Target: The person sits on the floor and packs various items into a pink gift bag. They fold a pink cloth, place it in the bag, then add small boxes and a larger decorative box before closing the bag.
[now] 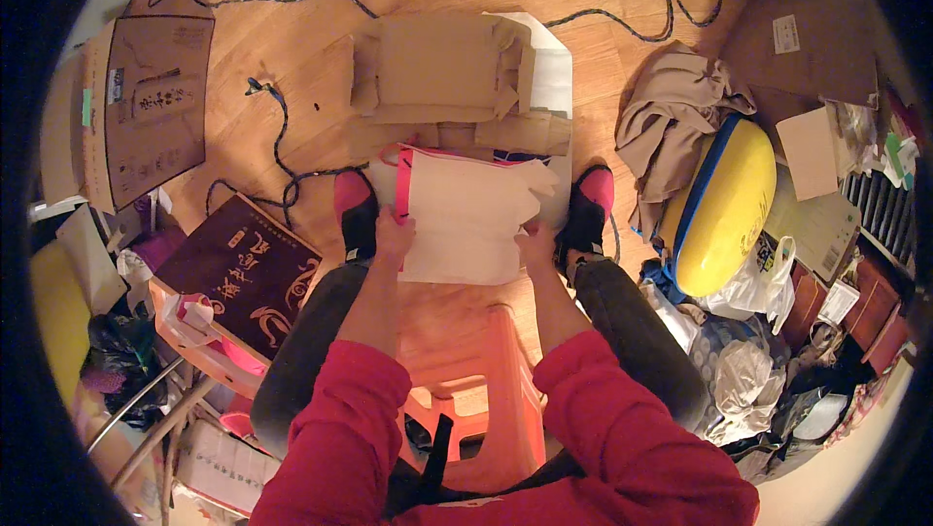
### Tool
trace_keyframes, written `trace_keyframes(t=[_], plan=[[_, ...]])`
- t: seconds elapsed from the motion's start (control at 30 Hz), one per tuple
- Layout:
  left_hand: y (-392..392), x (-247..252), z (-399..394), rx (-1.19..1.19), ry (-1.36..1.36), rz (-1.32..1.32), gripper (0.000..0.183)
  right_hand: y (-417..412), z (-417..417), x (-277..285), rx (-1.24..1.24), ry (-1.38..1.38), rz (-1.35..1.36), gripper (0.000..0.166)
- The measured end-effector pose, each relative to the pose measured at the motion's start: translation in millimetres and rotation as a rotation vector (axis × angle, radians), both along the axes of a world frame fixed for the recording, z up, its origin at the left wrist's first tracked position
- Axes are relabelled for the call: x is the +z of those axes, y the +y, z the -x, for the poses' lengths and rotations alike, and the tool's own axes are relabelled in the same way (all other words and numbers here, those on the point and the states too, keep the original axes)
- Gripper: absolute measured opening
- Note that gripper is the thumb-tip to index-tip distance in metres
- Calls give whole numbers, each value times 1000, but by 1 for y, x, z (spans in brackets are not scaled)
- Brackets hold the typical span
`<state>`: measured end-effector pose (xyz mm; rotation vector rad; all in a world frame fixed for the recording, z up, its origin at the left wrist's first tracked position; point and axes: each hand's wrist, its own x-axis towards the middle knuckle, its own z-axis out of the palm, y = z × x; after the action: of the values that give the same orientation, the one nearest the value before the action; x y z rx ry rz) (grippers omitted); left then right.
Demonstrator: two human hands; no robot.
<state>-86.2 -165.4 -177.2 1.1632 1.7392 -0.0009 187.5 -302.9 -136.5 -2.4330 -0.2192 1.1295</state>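
A pale flat sheet [466,220] with a bright pink strip along its left and top edges spans the space between my feet. Its right edge is ragged, with torn flaps sticking out. My left hand [396,234] grips the pink-edged left side, and my right hand [536,240] holds the lower right edge. Just beyond the sheet lies a flattened, torn brown cardboard piece [437,71]. More cardboard strips [521,134] lie between the two, over a white board [552,63] that is partly covered.
An orange plastic stool [503,387] stands between my legs. Dark rope [284,132] snakes over the wood floor. Left are a cardboard carton [157,111] and a maroon box [237,275]; right, a yellow-and-blue rounded object [729,213], brown cloth [663,118] and plastic bags [743,380].
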Motion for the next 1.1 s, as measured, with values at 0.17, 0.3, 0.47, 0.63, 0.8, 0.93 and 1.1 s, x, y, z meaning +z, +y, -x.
trace_keyframes(t=[0.17, 0.3, 0.47, 0.63, 0.8, 0.93, 1.1], plan=[[-23, -3, 14, 27, 8, -7, 43, 5, -1, 36, 129, -16, -11, 26], [-23, 43, -8, 197, -39, 62, 37, 7, -8, 54, 106, -5, -58, 21], [-13, 39, 7, 4, -36, -112, 35, 39, -17, 55, 167, -94, -260, 24], [21, 71, -19, 96, -302, -193, 39, 71, -28, 74, 260, -185, -198, 38], [38, 133, -26, -100, -25, -299, 42, 55, -25, 98, 211, -284, -136, 43], [52, 251, -46, 4, -154, -363, 41, 42, -9, 174, 270, -256, -149, 44], [42, 385, -29, 254, -650, -434, 33, 22, 24, 276, 316, -178, -336, 45]])
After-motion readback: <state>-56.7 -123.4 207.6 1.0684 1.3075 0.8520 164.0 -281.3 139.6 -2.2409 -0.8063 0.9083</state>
